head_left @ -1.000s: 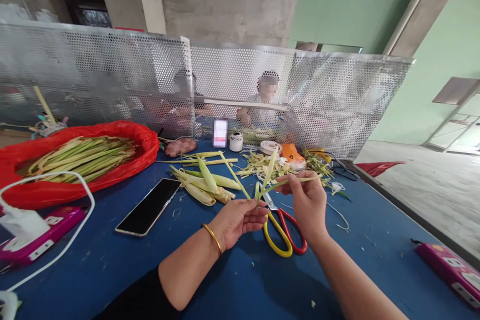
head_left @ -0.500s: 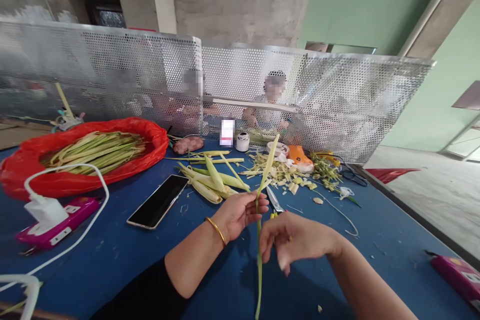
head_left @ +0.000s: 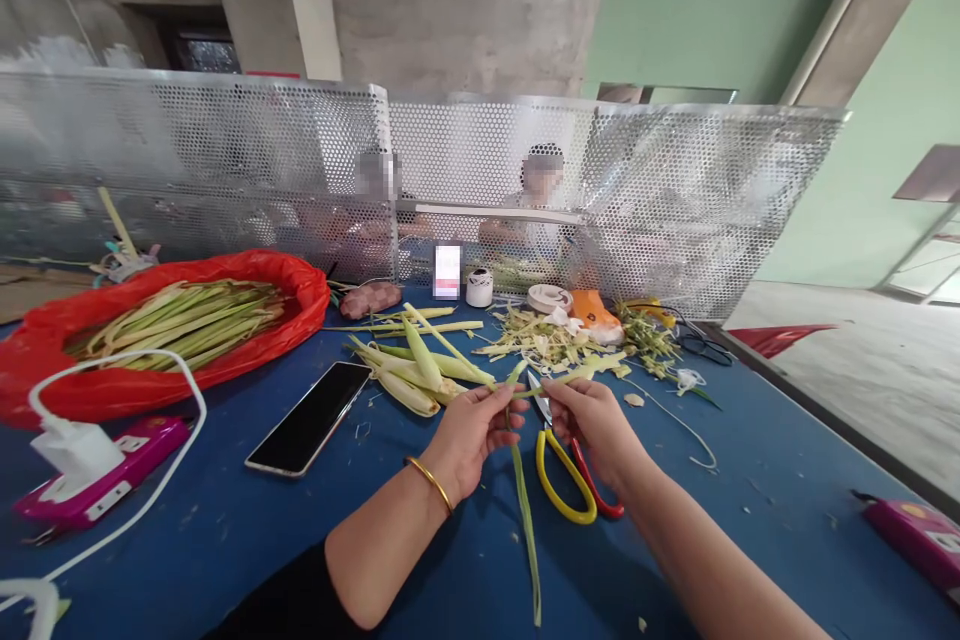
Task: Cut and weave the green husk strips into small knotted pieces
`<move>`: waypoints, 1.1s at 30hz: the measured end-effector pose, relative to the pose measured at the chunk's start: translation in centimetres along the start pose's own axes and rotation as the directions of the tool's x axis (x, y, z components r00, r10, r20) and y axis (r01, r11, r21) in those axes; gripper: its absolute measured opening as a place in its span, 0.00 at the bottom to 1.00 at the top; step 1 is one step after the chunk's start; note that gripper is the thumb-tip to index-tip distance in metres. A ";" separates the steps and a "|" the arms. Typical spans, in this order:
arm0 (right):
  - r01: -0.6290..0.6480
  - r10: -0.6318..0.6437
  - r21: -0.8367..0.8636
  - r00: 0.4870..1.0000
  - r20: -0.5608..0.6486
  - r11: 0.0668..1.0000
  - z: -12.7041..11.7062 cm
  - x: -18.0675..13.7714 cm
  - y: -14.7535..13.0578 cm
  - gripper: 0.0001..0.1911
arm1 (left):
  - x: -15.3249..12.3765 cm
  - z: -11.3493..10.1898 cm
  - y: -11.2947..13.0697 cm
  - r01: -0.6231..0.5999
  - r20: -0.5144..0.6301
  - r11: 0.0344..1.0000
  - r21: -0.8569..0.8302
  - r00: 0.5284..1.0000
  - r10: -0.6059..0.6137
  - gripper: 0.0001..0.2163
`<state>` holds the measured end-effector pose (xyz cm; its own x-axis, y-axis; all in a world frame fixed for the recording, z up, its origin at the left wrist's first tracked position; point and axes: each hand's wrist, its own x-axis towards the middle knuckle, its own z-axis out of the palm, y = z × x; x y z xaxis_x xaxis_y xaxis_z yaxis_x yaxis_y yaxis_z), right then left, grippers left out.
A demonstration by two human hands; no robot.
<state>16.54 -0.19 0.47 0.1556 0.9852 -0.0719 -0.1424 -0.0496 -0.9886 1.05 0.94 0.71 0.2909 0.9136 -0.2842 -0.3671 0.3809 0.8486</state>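
Two hands in the head view, both working leaf strips over a blue table.

Left hand: grip closed, strips pinched between thumb and fingers. One hanging strip dropped below it toward the near edge. A paler long strip ran up and left from about the same pinch; couldn't tell whether it was held or just lay behind.

Right hand: grip closed on the strip between the hands, its free end pointing right. Hands near each other, not touching. Exact crossing point at the left fingertips was too small to read.

Scissors lay on the table under and just beside the right hand, blades pointing away, one yellow loop, one red.

Left of the hands: bundle of husks, then black phone, then red bag with stalks inside. Purple power strip in front of the bag.

Beyond the hands: trimmings, white roll, orange packet, white jar. Perforated panel behind.
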 end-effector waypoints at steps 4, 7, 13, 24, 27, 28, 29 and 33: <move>-0.046 0.045 0.010 0.999 0.007 0.999 0.1 0.3 0.0 0.20 | 0.1 -0.2 0.2 0.014 0.026 0.999 -0.049 1.000 -0.013 0.07; -0.054 0.057 -0.059 0.997 0.051 0.997 0.1 0.1 -0.2 0.21 | 0.1 -0.3 0.4 0.060 0.035 0.994 -0.093 0.998 -0.057 0.07; 0.048 0.140 -0.401 0.893 0.428 0.915 1.3 -1.6 0.3 0.21 | 0.4 -0.4 0.9 -0.009 -0.087 0.988 -0.153 0.996 -0.004 0.06; 0.021 0.065 -0.193 0.903 0.425 0.981 3.5 -3.4 1.2 0.20 | 0.8 -0.3 0.1 -0.053 -0.080 0.997 -0.055 0.996 0.048 0.07; 0.031 0.179 -0.440 0.887 0.425 0.897 3.2 -3.2 1.4 0.20 | 0.7 -0.3 0.2 -0.044 -0.082 0.998 -0.048 0.996 0.040 0.06; 0.077 0.168 -0.506 0.891 0.421 0.859 2.9 -3.2 1.3 0.21 | 0.6 -0.3 0.3 -0.044 -0.081 0.998 -0.046 0.996 0.040 0.06; 0.164 0.092 -0.551 0.909 0.407 0.818 2.6 -3.2 1.1 0.22 | 0.5 -0.2 0.4 -0.047 -0.080 0.998 -0.033 0.996 0.044 0.06; 0.555 -0.588 -0.672 0.780 0.215 0.491 0.9 -3.4 -0.6 0.20 | -0.1 0.1 0.6 -0.058 -0.003 0.988 0.141 0.998 0.059 0.05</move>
<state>15.20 -3.32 1.45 -0.0050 0.8328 0.5536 0.6730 0.4122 -0.6141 0.87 1.04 1.30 0.2657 0.9350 -0.2347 -0.2556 0.3031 0.9181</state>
